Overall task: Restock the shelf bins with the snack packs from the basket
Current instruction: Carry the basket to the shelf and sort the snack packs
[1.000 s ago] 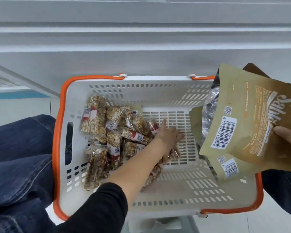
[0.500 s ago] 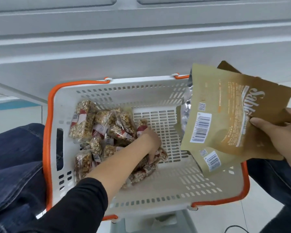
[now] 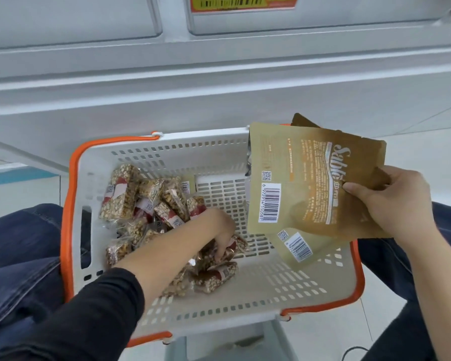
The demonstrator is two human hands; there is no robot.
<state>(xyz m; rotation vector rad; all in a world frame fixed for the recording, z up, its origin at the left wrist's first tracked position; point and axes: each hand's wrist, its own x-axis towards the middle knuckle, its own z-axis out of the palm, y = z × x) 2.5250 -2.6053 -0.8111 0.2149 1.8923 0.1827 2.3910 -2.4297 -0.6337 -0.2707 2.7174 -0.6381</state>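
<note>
While the basket holds a heap of nut bars at its left, restocking looks barely begun; left hand curls onto one bar there; right hand pinches tan pouches over the right rim; shelf bins stand just above with clear room beneath.

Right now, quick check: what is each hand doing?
Left hand: fingers curled down onto a clear-wrapped snack bar in the basket.
Right hand: holding the tan pouches.

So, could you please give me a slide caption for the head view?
Left hand digs into nut bars in the basket; right hand holds gold pouches.
</note>
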